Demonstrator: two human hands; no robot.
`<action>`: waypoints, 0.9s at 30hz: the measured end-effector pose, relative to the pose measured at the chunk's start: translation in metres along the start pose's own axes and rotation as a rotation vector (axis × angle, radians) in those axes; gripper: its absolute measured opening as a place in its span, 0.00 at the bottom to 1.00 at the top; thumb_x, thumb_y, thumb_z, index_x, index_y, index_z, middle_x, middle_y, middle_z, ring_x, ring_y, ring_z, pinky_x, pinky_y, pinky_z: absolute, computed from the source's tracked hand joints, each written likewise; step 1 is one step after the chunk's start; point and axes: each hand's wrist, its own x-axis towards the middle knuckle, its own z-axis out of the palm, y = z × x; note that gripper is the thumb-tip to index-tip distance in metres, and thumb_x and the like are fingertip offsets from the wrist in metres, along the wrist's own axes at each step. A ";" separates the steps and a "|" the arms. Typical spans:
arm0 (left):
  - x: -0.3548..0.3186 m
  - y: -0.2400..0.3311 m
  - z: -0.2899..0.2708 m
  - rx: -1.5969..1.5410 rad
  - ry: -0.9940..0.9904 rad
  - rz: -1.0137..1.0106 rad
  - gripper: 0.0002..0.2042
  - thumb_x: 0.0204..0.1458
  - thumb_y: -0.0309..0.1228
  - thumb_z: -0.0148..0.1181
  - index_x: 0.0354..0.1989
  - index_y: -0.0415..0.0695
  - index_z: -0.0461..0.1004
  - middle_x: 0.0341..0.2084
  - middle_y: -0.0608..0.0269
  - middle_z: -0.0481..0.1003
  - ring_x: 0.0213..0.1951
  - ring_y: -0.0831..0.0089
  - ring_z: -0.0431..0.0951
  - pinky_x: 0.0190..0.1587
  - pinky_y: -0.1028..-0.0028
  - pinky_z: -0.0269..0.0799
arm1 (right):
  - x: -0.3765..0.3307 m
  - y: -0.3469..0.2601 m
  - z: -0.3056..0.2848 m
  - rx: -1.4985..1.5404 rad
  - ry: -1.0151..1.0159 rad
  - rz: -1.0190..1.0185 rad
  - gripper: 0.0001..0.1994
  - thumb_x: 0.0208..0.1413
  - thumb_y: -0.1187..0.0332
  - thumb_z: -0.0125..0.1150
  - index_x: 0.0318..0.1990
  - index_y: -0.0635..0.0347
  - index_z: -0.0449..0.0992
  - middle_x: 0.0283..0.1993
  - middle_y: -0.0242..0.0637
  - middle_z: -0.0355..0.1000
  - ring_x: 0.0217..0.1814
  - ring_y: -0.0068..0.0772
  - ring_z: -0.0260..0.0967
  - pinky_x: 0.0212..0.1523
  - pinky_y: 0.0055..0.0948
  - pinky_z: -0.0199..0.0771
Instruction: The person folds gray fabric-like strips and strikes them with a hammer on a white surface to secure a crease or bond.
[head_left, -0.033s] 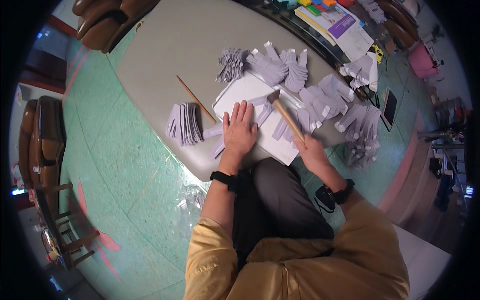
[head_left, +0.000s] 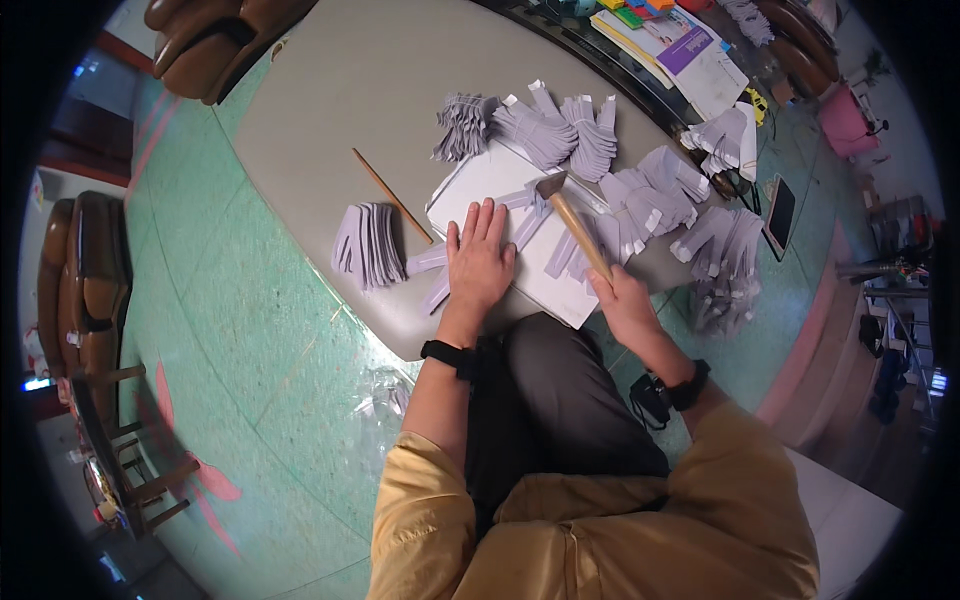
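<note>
My left hand [head_left: 480,258] lies flat, fingers stretched, on folded pale-purple strips [head_left: 428,262] that cross over a white board [head_left: 475,182]. The fingers of my right hand [head_left: 624,300] wrap round the wooden handle of a hammer [head_left: 583,238]. Its metal head is over the strips just right of my left fingertips; I cannot tell whether it touches them. A fanned stack of purple strips [head_left: 367,247] stands left of my left hand. Several tied bundles of such strips [head_left: 537,133] lie beyond and right of the board. More loose strips [head_left: 570,255] are partly hidden behind the hammer handle.
A thin wooden stick [head_left: 390,195] lies on the grey table [head_left: 330,90], left of the board. Papers and a booklet [head_left: 690,60] are at the far right, with colourful blocks [head_left: 640,10] behind. A dark phone-like slab [head_left: 778,220] and a clear plastic bag [head_left: 385,395] are farther out.
The hammer head has shifted slightly up and to the right in my right hand. My left hand stays on the strips.
</note>
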 end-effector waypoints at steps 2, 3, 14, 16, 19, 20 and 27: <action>0.002 0.002 0.000 0.028 0.012 0.007 0.29 0.50 0.36 0.50 0.62 0.50 0.54 0.64 0.62 0.51 0.66 0.66 0.45 0.65 0.56 0.35 | -0.007 0.003 0.011 -0.039 0.034 0.008 0.21 0.56 0.54 0.50 0.31 0.69 0.68 0.25 0.59 0.68 0.33 0.64 0.66 0.32 0.49 0.66; 0.003 0.003 0.000 0.027 0.012 0.007 0.29 0.50 0.36 0.50 0.62 0.50 0.54 0.64 0.62 0.51 0.66 0.66 0.45 0.65 0.56 0.35 | -0.008 0.009 0.019 -0.078 0.067 0.016 0.21 0.56 0.54 0.50 0.30 0.70 0.68 0.25 0.59 0.68 0.33 0.64 0.66 0.32 0.49 0.66; 0.001 -0.002 -0.005 0.013 -0.098 -0.006 0.32 0.46 0.37 0.53 0.63 0.51 0.53 0.65 0.64 0.48 0.66 0.66 0.44 0.65 0.56 0.35 | -0.014 0.009 0.018 -0.107 -0.027 -0.041 0.21 0.56 0.54 0.51 0.29 0.70 0.68 0.25 0.59 0.68 0.31 0.63 0.66 0.30 0.49 0.65; 0.004 -0.003 -0.005 0.014 -0.088 -0.001 0.32 0.46 0.37 0.53 0.63 0.51 0.52 0.65 0.64 0.48 0.66 0.67 0.43 0.65 0.56 0.35 | -0.017 0.000 0.012 -0.050 -0.030 -0.044 0.21 0.55 0.54 0.51 0.29 0.69 0.68 0.25 0.59 0.68 0.31 0.63 0.67 0.31 0.50 0.66; 0.005 -0.002 -0.007 0.016 -0.101 0.004 0.33 0.46 0.37 0.53 0.63 0.51 0.51 0.65 0.65 0.48 0.67 0.67 0.43 0.65 0.57 0.35 | -0.022 0.014 0.031 -0.073 -0.001 -0.030 0.21 0.55 0.53 0.51 0.29 0.69 0.68 0.25 0.59 0.69 0.30 0.63 0.67 0.32 0.50 0.66; 0.006 -0.001 -0.009 0.018 -0.122 0.001 0.33 0.46 0.37 0.54 0.63 0.50 0.51 0.65 0.65 0.47 0.67 0.67 0.43 0.65 0.57 0.35 | -0.019 0.018 0.034 -0.157 -0.005 -0.054 0.22 0.55 0.52 0.51 0.29 0.69 0.68 0.25 0.59 0.69 0.31 0.63 0.67 0.32 0.50 0.66; 0.004 0.000 -0.009 0.030 -0.097 -0.001 0.33 0.46 0.37 0.54 0.63 0.50 0.51 0.65 0.64 0.48 0.66 0.67 0.43 0.65 0.57 0.35 | 0.006 0.009 0.020 0.027 0.107 -0.050 0.22 0.56 0.53 0.50 0.29 0.70 0.68 0.24 0.57 0.67 0.30 0.61 0.66 0.29 0.44 0.64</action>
